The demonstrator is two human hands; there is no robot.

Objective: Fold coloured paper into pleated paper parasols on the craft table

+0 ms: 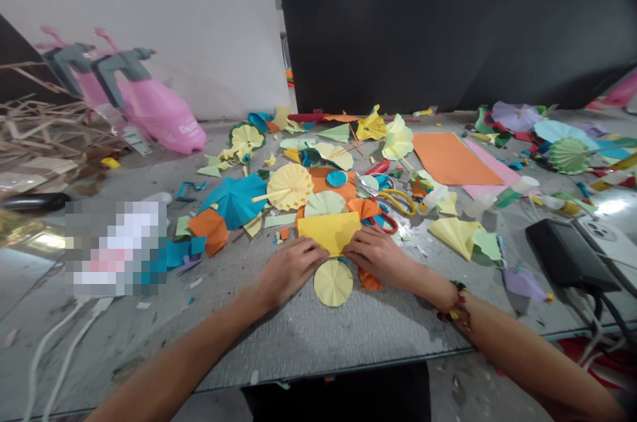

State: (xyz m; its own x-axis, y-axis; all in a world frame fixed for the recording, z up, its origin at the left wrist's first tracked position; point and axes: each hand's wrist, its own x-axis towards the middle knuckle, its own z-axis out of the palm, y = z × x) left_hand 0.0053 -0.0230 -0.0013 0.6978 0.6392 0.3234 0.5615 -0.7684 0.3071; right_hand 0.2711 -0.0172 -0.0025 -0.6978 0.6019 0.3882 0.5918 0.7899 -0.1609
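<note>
A yellow sheet of paper (328, 231) is held low over the table, its near edge pinched by both hands. My left hand (296, 264) closes on the lower left of that edge, and my right hand (383, 256) closes on the lower right. The thumbs are mostly hidden. Just below lies a pale yellow pleated paper circle (333, 283), flat on the tabletop. Behind the sheet, a pale green pleated circle (324, 204) is partly covered. Scissors with yellow handles (401, 203) and a red-handled pair (385, 221) lie near my right hand.
Paper pieces crowd the back, including a blue pleated one (236, 202) and a yellow disc on a stick (290, 187). Orange sheets (455, 158) lie right. Pink spray bottles (159, 113) stand left; a black box with cables (567, 253) sits right.
</note>
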